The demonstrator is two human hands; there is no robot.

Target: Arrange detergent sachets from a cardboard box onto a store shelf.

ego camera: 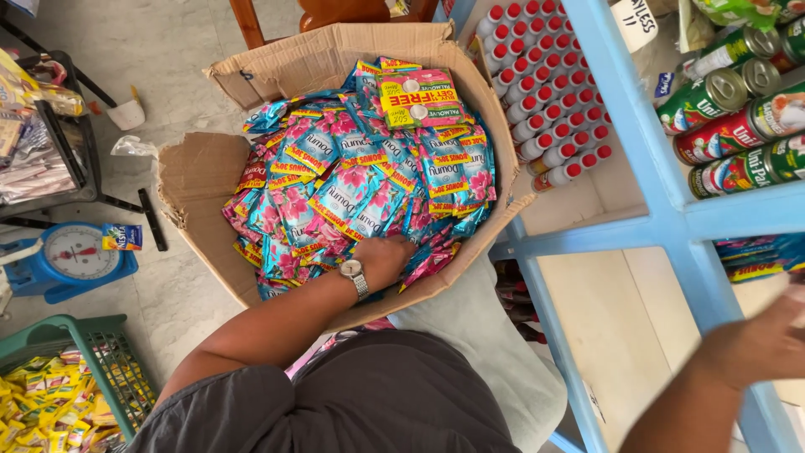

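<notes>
**Left hand deep in a box of sachets, right hand blurred at the shelf**

Head view: nearest the camera is the person's dark grey shirt (352,403), cut off by the lower edge. From it the left arm, with a silver wristwatch (355,275), runs up into an open cardboard box (201,180). The left hand (386,258) is pushed down among pink-and-blue sachets (352,189); its fingertips are buried in them, so whether they are closed on any cannot be told. The box rests against a pale cushion (478,335).

The right hand (767,340) is motion-blurred and partly cut off by the right edge, just in front of the light-blue shelf frame (662,218); its grip cannot be made out. More blue sachet packs (759,256) lie on the shelf just above it, under stacked cans (738,126).
</notes>
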